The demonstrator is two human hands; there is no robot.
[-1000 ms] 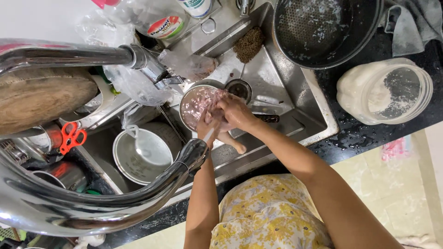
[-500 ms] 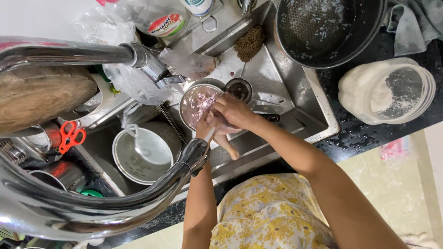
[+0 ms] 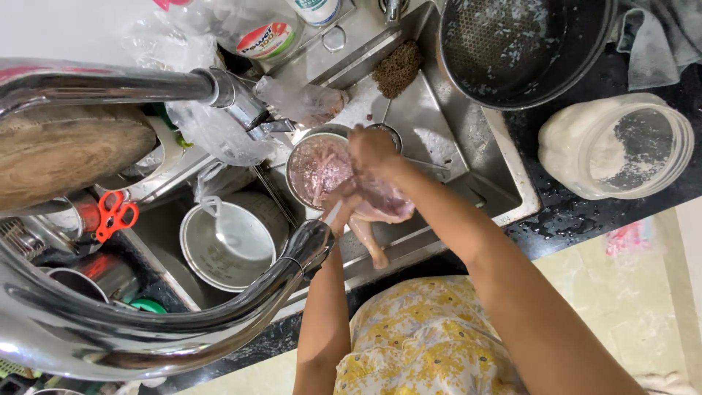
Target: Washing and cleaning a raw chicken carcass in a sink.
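Note:
Both my hands hold a raw pink chicken piece (image 3: 382, 208) over the steel sink (image 3: 439, 139); its leg end points down toward me. My left hand (image 3: 338, 201) grips it from the left side. My right hand (image 3: 371, 155) lies on top of it, fingers curled over the meat. Just behind the hands stands a round steel bowl (image 3: 313, 170) holding more raw meat pieces. The lower part of my left hand is partly hidden by the faucet spout.
A big curved chrome faucet (image 3: 183, 322) crosses the near left. A white bowl with a scoop (image 3: 223, 241), red scissors (image 3: 113, 214) and a wooden board (image 3: 66, 150) lie left. A dark pan (image 3: 512, 51), a white-filled jar (image 3: 614, 146) and a brown scrubber (image 3: 398, 67) are behind.
My right hand has shifted up over the bowl's edge, and the chicken piece has turned so more of its pink flesh and leg end show below the hands.

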